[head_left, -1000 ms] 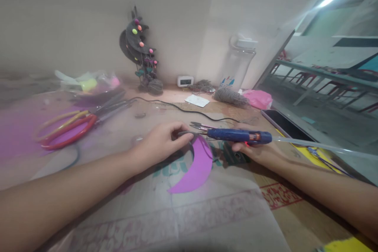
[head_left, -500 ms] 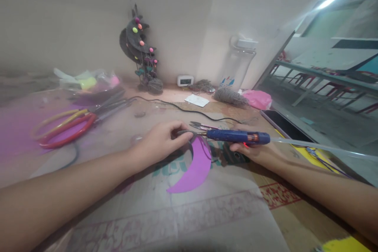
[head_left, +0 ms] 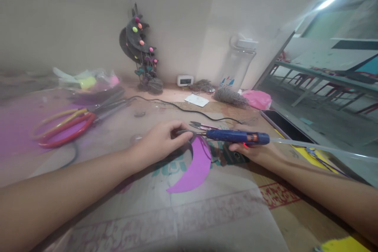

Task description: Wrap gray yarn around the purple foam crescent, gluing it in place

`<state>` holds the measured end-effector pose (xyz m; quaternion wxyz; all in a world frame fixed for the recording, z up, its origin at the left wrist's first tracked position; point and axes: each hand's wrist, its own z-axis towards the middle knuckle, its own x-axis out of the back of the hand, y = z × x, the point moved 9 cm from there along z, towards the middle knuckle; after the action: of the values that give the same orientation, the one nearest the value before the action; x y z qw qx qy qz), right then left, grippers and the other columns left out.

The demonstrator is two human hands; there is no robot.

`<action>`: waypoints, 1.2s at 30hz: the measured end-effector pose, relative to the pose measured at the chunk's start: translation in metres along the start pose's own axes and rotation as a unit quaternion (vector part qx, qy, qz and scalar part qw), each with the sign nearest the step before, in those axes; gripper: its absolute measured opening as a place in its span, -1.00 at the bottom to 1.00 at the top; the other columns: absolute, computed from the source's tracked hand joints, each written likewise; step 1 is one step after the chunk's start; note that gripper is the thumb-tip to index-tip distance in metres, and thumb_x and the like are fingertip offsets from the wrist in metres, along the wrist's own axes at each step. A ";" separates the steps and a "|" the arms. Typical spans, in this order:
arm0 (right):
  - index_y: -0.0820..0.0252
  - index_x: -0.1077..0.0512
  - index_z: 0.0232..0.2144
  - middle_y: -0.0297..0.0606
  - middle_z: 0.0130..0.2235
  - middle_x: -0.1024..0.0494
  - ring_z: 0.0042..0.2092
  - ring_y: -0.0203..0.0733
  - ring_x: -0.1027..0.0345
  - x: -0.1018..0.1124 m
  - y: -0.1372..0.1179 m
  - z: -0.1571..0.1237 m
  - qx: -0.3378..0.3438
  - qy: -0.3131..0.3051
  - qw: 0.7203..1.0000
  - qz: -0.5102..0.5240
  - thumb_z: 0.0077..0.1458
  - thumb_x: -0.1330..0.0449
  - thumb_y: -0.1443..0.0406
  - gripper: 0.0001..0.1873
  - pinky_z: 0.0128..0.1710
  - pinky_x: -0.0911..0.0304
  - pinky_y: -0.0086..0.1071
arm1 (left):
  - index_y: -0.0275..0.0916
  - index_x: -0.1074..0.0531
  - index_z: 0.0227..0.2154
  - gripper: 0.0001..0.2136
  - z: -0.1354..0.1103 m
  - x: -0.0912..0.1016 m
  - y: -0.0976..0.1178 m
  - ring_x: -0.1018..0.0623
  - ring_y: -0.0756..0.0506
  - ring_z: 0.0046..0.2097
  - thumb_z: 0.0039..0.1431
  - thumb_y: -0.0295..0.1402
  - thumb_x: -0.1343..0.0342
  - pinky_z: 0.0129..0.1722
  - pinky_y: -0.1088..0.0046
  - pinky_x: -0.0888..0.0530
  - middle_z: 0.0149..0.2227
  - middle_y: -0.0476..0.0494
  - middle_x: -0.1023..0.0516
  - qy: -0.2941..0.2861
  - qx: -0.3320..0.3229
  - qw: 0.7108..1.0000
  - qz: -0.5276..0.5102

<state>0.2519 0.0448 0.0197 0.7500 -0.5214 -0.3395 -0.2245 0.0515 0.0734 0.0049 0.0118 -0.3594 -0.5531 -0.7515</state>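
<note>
My right hand (head_left: 248,145) is wrapped round a blue glue gun (head_left: 227,136), with a red light glowing beneath it and a clear glue stick (head_left: 310,143) sticking out of its back. The gun's nozzle points left, at the upper end of a purple crescent cutout (head_left: 196,167). That end is pinched between the thumb and fingers of my left hand (head_left: 168,138), where a grey strand of yarn (head_left: 186,131) also lies. The nozzle is very close to the yarn; whether they touch I cannot tell. Small scissors (head_left: 201,125) lie just behind the gun.
Large red-handled scissors (head_left: 67,128) lie at the left, near a plastic bag (head_left: 88,80). Behind are a decorated grey crescent ornament (head_left: 138,43), a small clock (head_left: 185,81), a clear bottle (head_left: 236,67) and a grey yarn roll (head_left: 230,97). A phone (head_left: 286,126) lies at the right.
The glue gun and my right hand have shifted very slightly left. My left hand keeps its pinch on the crescent, which stays in place.
</note>
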 end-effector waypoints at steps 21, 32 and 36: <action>0.12 -0.32 -0.53 -0.38 -0.56 -0.35 -0.51 -0.27 -0.20 0.002 0.002 0.000 0.015 0.019 0.999 -0.040 0.00 -0.26 0.02 -0.65 -0.53 -0.12 -0.40 | -0.20 -0.45 -0.34 -0.72 0.000 0.000 0.000 -0.54 -0.07 -0.38 0.23 -0.10 -0.01 -0.39 0.45 -0.41 -0.40 -0.05 -0.60 -0.003 -0.006 1.000 -0.003; 0.12 -0.30 -0.54 -0.36 -0.53 -0.37 -0.49 -0.24 -0.24 0.003 0.005 0.001 0.014 0.031 0.998 -0.052 -0.01 -0.25 0.00 -0.64 -0.51 -0.16 -0.38 | -0.19 -0.45 -0.33 -0.72 -0.001 -0.002 -0.002 -0.56 -0.09 -0.37 0.22 -0.09 -0.01 -0.39 0.45 -0.41 -0.40 -0.05 -0.61 -0.006 0.005 1.000 0.002; 0.10 -0.30 -0.55 -0.36 -0.54 -0.36 -0.49 -0.23 -0.24 0.004 0.002 0.000 -0.001 0.028 0.998 -0.054 0.00 -0.25 0.01 -0.65 -0.51 -0.17 -0.37 | -0.19 -0.45 -0.33 -0.72 -0.001 -0.002 -0.002 -0.55 -0.09 -0.37 0.21 -0.09 -0.01 -0.40 0.45 -0.41 -0.41 -0.05 -0.60 -0.008 0.005 1.000 -0.004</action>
<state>0.2556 0.0453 0.0211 0.7455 -0.4964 -0.3456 -0.2799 0.0519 0.0724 0.0019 0.0060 -0.3634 -0.5584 -0.7457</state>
